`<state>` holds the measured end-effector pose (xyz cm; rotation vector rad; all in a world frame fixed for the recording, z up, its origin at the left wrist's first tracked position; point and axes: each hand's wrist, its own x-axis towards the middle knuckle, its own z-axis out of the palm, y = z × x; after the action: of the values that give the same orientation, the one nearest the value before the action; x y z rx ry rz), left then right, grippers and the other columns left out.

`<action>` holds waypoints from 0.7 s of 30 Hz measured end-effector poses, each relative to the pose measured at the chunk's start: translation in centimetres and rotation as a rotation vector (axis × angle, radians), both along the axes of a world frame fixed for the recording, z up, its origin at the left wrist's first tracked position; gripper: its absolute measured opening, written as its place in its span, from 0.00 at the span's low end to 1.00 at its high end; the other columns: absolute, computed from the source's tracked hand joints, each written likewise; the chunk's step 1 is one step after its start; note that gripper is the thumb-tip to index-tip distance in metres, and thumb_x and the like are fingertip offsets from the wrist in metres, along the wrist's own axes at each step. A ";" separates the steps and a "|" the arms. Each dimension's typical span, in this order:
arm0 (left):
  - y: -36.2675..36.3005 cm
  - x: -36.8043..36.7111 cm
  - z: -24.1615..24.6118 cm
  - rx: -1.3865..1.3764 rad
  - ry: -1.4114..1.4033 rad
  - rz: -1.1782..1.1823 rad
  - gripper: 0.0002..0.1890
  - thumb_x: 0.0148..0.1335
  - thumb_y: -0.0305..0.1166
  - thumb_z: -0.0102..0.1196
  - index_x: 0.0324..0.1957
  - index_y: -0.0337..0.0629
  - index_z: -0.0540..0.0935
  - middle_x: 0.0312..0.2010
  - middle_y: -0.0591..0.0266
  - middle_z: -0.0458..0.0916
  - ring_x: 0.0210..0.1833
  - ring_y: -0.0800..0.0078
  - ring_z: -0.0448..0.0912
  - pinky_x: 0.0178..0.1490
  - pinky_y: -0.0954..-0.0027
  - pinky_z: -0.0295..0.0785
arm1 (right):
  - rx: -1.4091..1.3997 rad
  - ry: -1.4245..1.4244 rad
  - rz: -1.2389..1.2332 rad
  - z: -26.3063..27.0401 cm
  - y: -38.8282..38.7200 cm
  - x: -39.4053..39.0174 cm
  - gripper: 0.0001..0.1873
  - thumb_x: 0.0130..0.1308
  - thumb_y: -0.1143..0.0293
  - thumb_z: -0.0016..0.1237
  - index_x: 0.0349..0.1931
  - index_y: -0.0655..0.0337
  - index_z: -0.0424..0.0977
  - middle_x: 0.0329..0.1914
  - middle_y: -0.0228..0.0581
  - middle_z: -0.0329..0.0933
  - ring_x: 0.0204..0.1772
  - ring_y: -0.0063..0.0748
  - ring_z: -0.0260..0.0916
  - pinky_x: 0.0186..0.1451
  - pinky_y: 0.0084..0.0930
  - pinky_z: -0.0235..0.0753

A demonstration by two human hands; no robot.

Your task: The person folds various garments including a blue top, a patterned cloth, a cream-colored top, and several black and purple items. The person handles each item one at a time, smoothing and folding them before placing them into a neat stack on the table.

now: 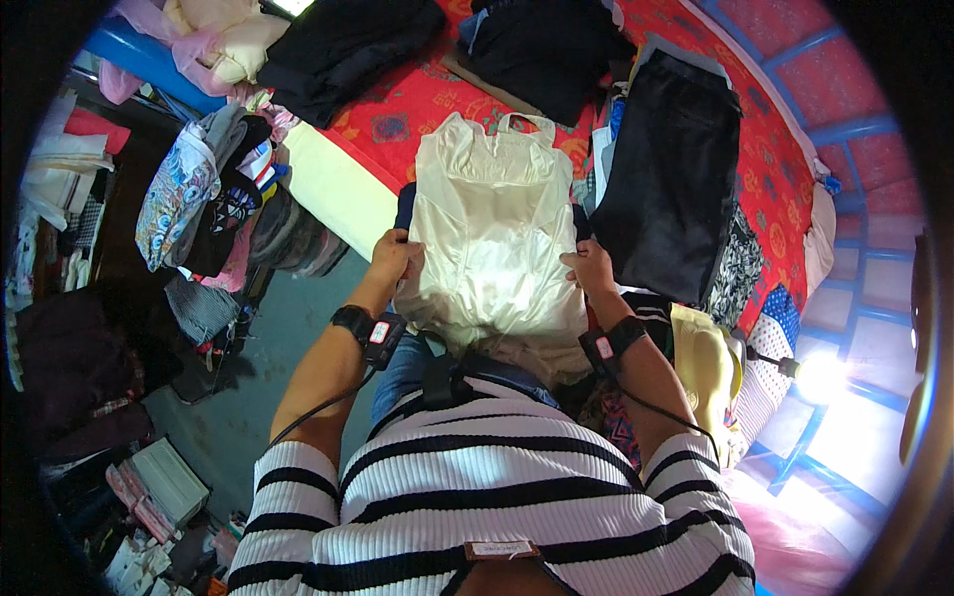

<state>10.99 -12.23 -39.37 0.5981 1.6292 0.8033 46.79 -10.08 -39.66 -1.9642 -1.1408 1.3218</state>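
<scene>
A cream satin garment (492, 216) with shoulder straps lies spread out before me, its lower end near my waist. My left hand (399, 257) pinches its left side edge, thumb and fingers closed on the cloth. On the opposite edge, my right hand (590, 267) grips the fabric at about the same height. Dark cloth shows from under the garment on both sides. Black trousers (667, 179) lie folded just right of my right hand, on other clothes.
Black folded clothes (350, 56) rest at the far side of the red patterned bedcover (387, 127). Clothes hang or lie piled at the left, near a pale yellow board or cloth (335, 190). A yellow bra (700, 365) and a lit lamp (820, 376) are at right.
</scene>
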 end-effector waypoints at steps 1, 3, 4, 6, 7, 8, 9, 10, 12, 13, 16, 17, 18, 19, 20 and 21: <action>0.5 0.1 0.4 -0.011 -0.004 -0.013 0.11 0.54 0.29 0.59 0.37 0.35 0.76 0.19 0.68 0.72 0.16 0.78 0.67 0.19 0.74 0.60 | -0.002 -0.010 0.012 -0.2 0.3 0.0 0.23 0.48 0.66 0.59 0.42 0.73 0.71 0.24 0.43 0.75 0.18 0.29 0.71 0.21 0.28 0.68; 1.1 0.2 0.7 -0.052 0.003 -0.042 0.07 0.55 0.28 0.59 0.32 0.38 0.76 0.18 0.68 0.71 0.15 0.78 0.65 0.18 0.74 0.58 | -0.005 -0.051 0.024 -0.3 0.6 0.1 0.19 0.47 0.65 0.60 0.35 0.71 0.74 0.20 0.40 0.73 0.17 0.28 0.70 0.20 0.28 0.67; 1.3 0.1 0.8 -0.065 -0.024 -0.049 0.06 0.55 0.28 0.60 0.31 0.39 0.76 0.17 0.69 0.71 0.15 0.79 0.65 0.17 0.74 0.57 | -0.004 -0.044 0.048 -0.2 0.8 0.0 0.17 0.47 0.65 0.60 0.32 0.71 0.74 0.18 0.39 0.72 0.17 0.27 0.69 0.20 0.28 0.67; 1.4 -0.2 0.8 -0.127 -0.055 -0.055 0.07 0.55 0.28 0.60 0.27 0.42 0.75 0.15 0.69 0.70 0.14 0.79 0.63 0.17 0.74 0.56 | -0.013 -0.082 0.086 0.5 0.9 -0.1 0.15 0.47 0.65 0.60 0.25 0.69 0.73 0.15 0.36 0.70 0.16 0.26 0.66 0.19 0.28 0.65; 1.4 -0.3 0.9 -0.125 -0.066 -0.073 0.07 0.56 0.29 0.60 0.26 0.42 0.75 0.15 0.69 0.69 0.14 0.79 0.63 0.17 0.74 0.56 | -0.034 -0.006 0.061 1.0 0.9 -0.2 0.14 0.48 0.65 0.60 0.24 0.68 0.73 0.14 0.34 0.69 0.15 0.25 0.65 0.18 0.27 0.63; 1.4 -0.6 1.1 -0.130 -0.079 -0.085 0.07 0.56 0.29 0.60 0.26 0.43 0.75 0.15 0.70 0.69 0.14 0.79 0.62 0.17 0.74 0.55 | -0.069 0.064 0.045 1.6 1.0 -0.3 0.14 0.48 0.65 0.59 0.23 0.67 0.73 0.14 0.33 0.68 0.15 0.24 0.64 0.18 0.27 0.62; 1.4 -0.8 1.4 -0.134 -0.093 -0.097 0.07 0.56 0.30 0.60 0.26 0.43 0.75 0.14 0.70 0.69 0.13 0.79 0.62 0.17 0.74 0.55 | -0.114 0.110 0.030 2.4 1.0 -0.4 0.13 0.48 0.65 0.59 0.22 0.66 0.74 0.14 0.31 0.68 0.14 0.24 0.63 0.17 0.26 0.60; 1.4 -1.1 1.8 -0.128 -0.126 -0.116 0.06 0.57 0.30 0.59 0.27 0.43 0.75 0.15 0.70 0.69 0.13 0.80 0.62 0.16 0.75 0.55 | -0.165 0.216 0.028 3.3 1.1 -0.4 0.12 0.49 0.65 0.58 0.22 0.65 0.74 0.14 0.30 0.67 0.14 0.22 0.61 0.17 0.25 0.58; 1.1 -1.9 3.2 -0.117 -0.192 -0.152 0.05 0.59 0.30 0.57 0.29 0.44 0.76 0.15 0.71 0.70 0.13 0.81 0.62 0.16 0.77 0.54 | -0.280 0.388 0.036 5.4 0.9 -0.2 0.09 0.52 0.66 0.57 0.24 0.62 0.75 0.14 0.26 0.67 0.13 0.19 0.57 0.16 0.22 0.54; 0.7 -2.2 4.0 -0.114 -0.235 -0.138 0.05 0.60 0.28 0.56 0.29 0.43 0.75 0.15 0.71 0.69 0.13 0.81 0.63 0.15 0.77 0.55 | -0.279 0.409 0.034 6.5 0.7 0.1 0.08 0.53 0.67 0.56 0.25 0.62 0.75 0.15 0.25 0.66 0.13 0.18 0.56 0.17 0.20 0.53; -1.2 -3.7 6.9 -0.114 -0.402 -0.115 0.02 0.63 0.25 0.51 0.34 0.40 0.76 0.18 0.68 0.73 0.13 0.82 0.68 0.14 0.80 0.62 | -0.280 0.464 0.097 9.6 -0.1 0.6 0.04 0.57 0.70 0.53 0.30 0.60 0.76 0.17 0.23 0.66 0.15 0.12 0.53 0.18 0.14 0.49; -2.1 -4.0 7.8 -0.111 -0.440 -0.085 0.02 0.63 0.26 0.51 0.36 0.40 0.76 0.19 0.67 0.74 0.13 0.82 0.69 0.14 0.80 0.64 | -0.276 0.492 0.097 10.4 -0.6 0.7 0.04 0.57 0.70 0.53 0.30 0.60 0.75 0.17 0.23 0.66 0.15 0.12 0.53 0.18 0.14 0.50; -3.0 -4.2 8.6 -0.107 -0.478 -0.056 0.03 0.63 0.26 0.51 0.37 0.39 0.76 0.20 0.67 0.75 0.13 0.81 0.70 0.15 0.80 0.66 | -0.271 0.517 0.094 11.3 -1.1 1.0 0.04 0.57 0.71 0.53 0.30 0.61 0.75 0.17 0.23 0.66 0.16 0.12 0.54 0.18 0.15 0.50; -3.8 -4.4 9.4 -0.102 -0.515 -0.027 0.04 0.64 0.26 0.50 0.39 0.38 0.76 0.21 0.66 0.76 0.14 0.81 0.71 0.16 0.79 0.67 | -0.267 0.542 0.090 12.0 -1.7 1.3 0.04 0.57 0.71 0.53 0.30 0.61 0.75 0.17 0.23 0.66 0.16 0.13 0.54 0.18 0.15 0.50; -4.6 -4.8 10.2 -0.098 -0.577 -0.036 0.07 0.64 0.26 0.49 0.42 0.36 0.76 0.24 0.64 0.79 0.18 0.79 0.77 0.20 0.79 0.73 | -0.264 0.554 0.106 12.6 -2.3 1.6 0.04 0.56 0.72 0.53 0.30 0.62 0.75 0.17 0.24 0.67 0.16 0.14 0.56 0.19 0.14 0.54; -5.2 -5.0 10.8 -0.124 -0.585 -0.035 0.07 0.64 0.26 0.50 0.42 0.36 0.76 0.23 0.63 0.79 0.18 0.78 0.77 0.20 0.78 0.74 | -0.273 0.574 0.124 13.0 -2.8 1.8 0.04 0.56 0.72 0.53 0.30 0.62 0.75 0.17 0.25 0.68 0.16 0.14 0.58 0.19 0.14 0.56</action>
<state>5.98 -17.43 -28.58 0.2646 1.1170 0.7564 48.62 -12.89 -26.63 -1.5296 -0.8388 2.0237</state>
